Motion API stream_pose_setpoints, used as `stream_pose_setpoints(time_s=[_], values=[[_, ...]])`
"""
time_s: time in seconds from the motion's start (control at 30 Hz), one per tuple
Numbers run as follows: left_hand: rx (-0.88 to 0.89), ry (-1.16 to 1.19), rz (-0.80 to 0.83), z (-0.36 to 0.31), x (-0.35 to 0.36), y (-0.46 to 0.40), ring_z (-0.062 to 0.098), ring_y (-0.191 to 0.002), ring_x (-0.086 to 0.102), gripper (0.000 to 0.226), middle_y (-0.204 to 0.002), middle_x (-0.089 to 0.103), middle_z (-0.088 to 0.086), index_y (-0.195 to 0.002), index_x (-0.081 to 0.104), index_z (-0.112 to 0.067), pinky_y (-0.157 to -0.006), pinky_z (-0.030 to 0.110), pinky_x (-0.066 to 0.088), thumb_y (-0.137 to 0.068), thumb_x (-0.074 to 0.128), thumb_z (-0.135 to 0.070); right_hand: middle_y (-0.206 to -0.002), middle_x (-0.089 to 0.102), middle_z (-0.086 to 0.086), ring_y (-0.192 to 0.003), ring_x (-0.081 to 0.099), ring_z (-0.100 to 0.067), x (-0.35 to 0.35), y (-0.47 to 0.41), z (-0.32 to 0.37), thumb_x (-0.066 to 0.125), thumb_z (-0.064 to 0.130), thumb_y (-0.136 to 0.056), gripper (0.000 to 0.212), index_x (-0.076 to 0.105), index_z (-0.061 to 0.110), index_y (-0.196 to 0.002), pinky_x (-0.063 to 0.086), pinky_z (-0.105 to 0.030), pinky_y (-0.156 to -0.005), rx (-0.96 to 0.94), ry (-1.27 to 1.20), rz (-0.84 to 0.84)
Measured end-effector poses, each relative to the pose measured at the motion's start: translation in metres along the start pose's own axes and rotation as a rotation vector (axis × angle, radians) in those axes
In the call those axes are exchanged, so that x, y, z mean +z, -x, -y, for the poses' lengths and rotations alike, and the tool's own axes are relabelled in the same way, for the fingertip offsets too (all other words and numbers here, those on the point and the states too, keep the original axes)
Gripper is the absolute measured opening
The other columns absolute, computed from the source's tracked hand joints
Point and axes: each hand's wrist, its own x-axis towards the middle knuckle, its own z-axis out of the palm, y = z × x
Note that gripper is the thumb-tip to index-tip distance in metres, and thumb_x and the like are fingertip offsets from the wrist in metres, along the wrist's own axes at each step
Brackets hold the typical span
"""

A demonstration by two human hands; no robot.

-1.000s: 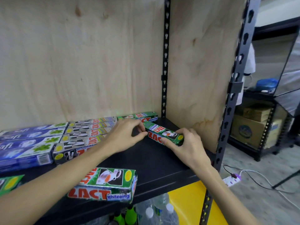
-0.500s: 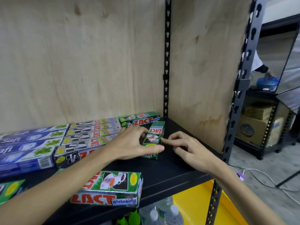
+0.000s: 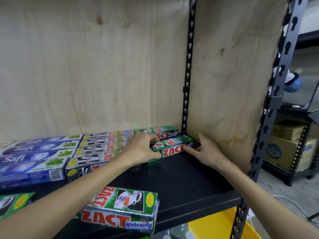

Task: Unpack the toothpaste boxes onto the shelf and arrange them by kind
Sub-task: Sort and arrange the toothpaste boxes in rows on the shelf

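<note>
A green Zact toothpaste box lies lengthwise on the black shelf, just in front of another green Zact box at the back wall. My left hand grips its left end, fingers over the top and thumb on the front face. My right hand touches its right end with straight fingers. To the left lie rows of silver Zact boxes and blue Safi boxes. A big green Zact Whitening pack sits at the shelf's front edge under my left forearm.
Plywood panels close the shelf's back and right side. A black slotted upright stands at the front right. A yellow bin and bottles sit below. Cardboard cartons fill a neighbouring rack. Another green box pokes in at the left edge.
The green Zact box was turned from pointing front-to-back to lengthwise and pushed back against the rear green box. Both hands moved toward the back right corner with it.
</note>
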Motion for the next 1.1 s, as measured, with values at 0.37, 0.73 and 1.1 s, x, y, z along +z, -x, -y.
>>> stream_pose_setpoints(time_s=[0.37, 0.73, 1.1], values=[[-0.246, 0.025, -0.011, 0.034, -0.014, -0.057, 0.022, -0.120, 0.058, 0.067, -0.131, 0.064, 0.001, -0.125, 0.065, -0.018, -0.101, 0.036, 0.048, -0.067, 0.092, -0.038, -0.139, 0.061, 0.001, -0.116, 0.063, -0.014, 0.027, -0.055, -0.003, 0.077, 0.044, -0.086, 0.079, 0.037, 0.028, -0.152, 0.054, -0.036, -0.099, -0.162, -0.050, 0.041], [-0.248, 0.099, 0.043, 0.046, -0.021, -0.063, 0.024, -0.120, 0.060, 0.072, -0.132, 0.066, 0.005, -0.127, 0.069, -0.013, -0.091, 0.030, 0.047, -0.064, 0.093, -0.039, -0.129, 0.068, 0.006, -0.114, 0.066, -0.020, 0.043, -0.079, -0.007, 0.071, 0.064, -0.080, 0.077, 0.037, 0.042, -0.146, 0.055, -0.043, -0.097, -0.170, 0.088, -0.011], [-0.076, 0.203, -0.087, 0.031, -0.054, 0.026, 0.004, -0.116, 0.060, 0.054, -0.122, 0.068, -0.016, -0.118, 0.071, -0.031, -0.102, 0.030, 0.046, -0.075, 0.074, -0.063, -0.136, 0.061, -0.006, -0.114, 0.062, -0.026, 0.024, 0.015, 0.024, 0.060, 0.070, -0.086, 0.089, 0.019, 0.031, -0.155, 0.054, -0.039, -0.092, -0.177, 0.118, -0.094]])
